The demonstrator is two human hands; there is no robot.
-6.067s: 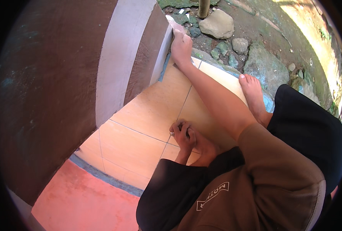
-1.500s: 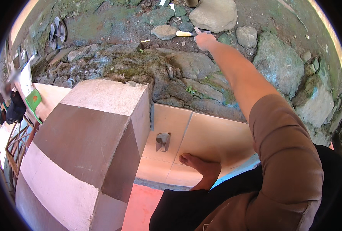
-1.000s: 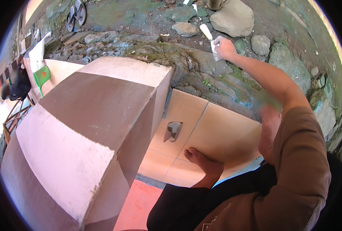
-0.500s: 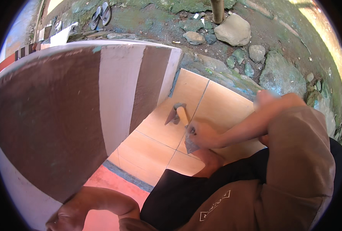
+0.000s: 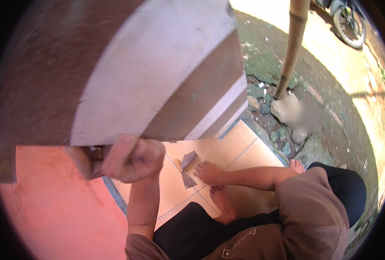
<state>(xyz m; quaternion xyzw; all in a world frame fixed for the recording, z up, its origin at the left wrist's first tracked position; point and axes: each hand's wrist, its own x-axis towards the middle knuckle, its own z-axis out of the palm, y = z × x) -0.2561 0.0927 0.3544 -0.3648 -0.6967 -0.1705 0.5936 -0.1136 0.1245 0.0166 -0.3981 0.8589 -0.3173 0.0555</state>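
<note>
My left hand [image 5: 136, 160] is raised close in front of the low wall [image 5: 114, 86], which is painted in brown and pale stripes. Its fingers are curled, and what they hold, if anything, I cannot make out. Down over the orange floor tiles [image 5: 240, 143], my right hand [image 5: 207, 173] has its fingers spread, with nothing visible in them. Beside its fingertips lie two putty knives: one grey blade [image 5: 189, 159] points away from me, and another grey blade [image 5: 188, 180] points nearer. A light wooden handle [image 5: 177, 164] shows at their left.
My bare foot [image 5: 222, 199] rests on the tiles near the right hand. Pink floor [image 5: 66, 208] spreads to the left. Beyond the tiles are rocks [image 5: 283, 108], a bamboo pole [image 5: 293, 47] and mossy ground. A motorcycle wheel [image 5: 350, 26] shows at the far right.
My left hand has risen from the lower left to the front of the wall. The right hand has let go of a putty knife, now beside the other. The view has shifted.
</note>
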